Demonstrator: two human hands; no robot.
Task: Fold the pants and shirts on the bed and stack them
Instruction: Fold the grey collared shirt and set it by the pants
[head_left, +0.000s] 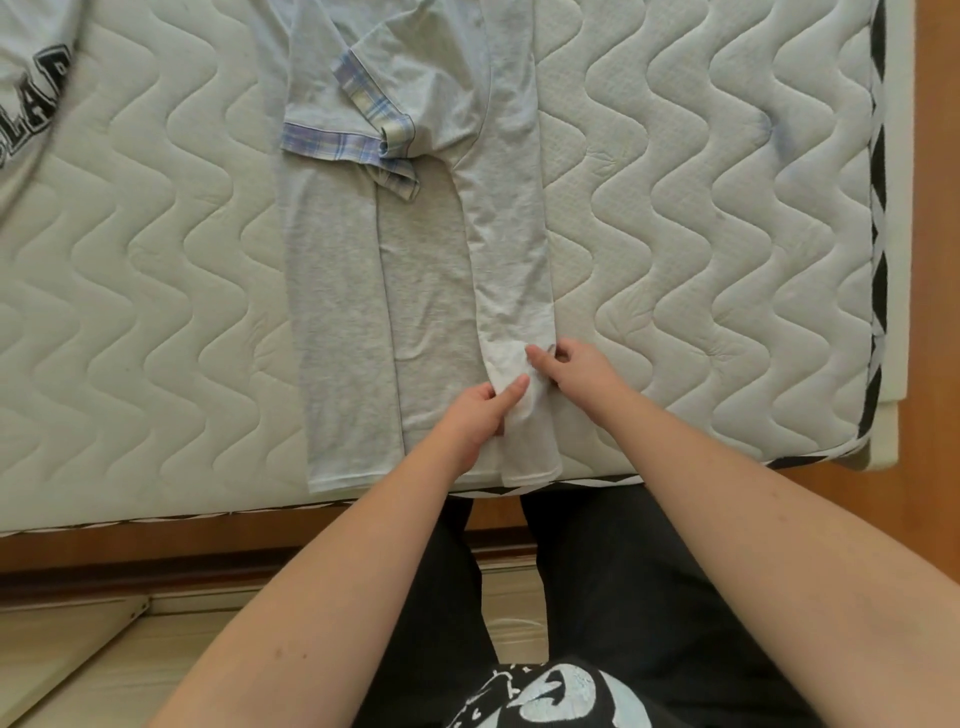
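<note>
Shirt-folding stage: pale grey cotton T-shirt with plaid-trimmed sleeves (426, 291) lies lengthwise on quilted white mattress (701, 234). Left hand (475, 423) and right hand (574, 369) pinch its folded right flap near the hem. Next, probably smooth it, then fold up.

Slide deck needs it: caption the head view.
Both hands, left and right, pinch the grey shirt's folded edge on the mattress.

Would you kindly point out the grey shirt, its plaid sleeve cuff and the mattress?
grey shirt (431, 291): head view, middle of its body.
plaid sleeve cuff (332, 143): head view, lower band.
mattress (701, 234): head view, bare quilted top.
</note>
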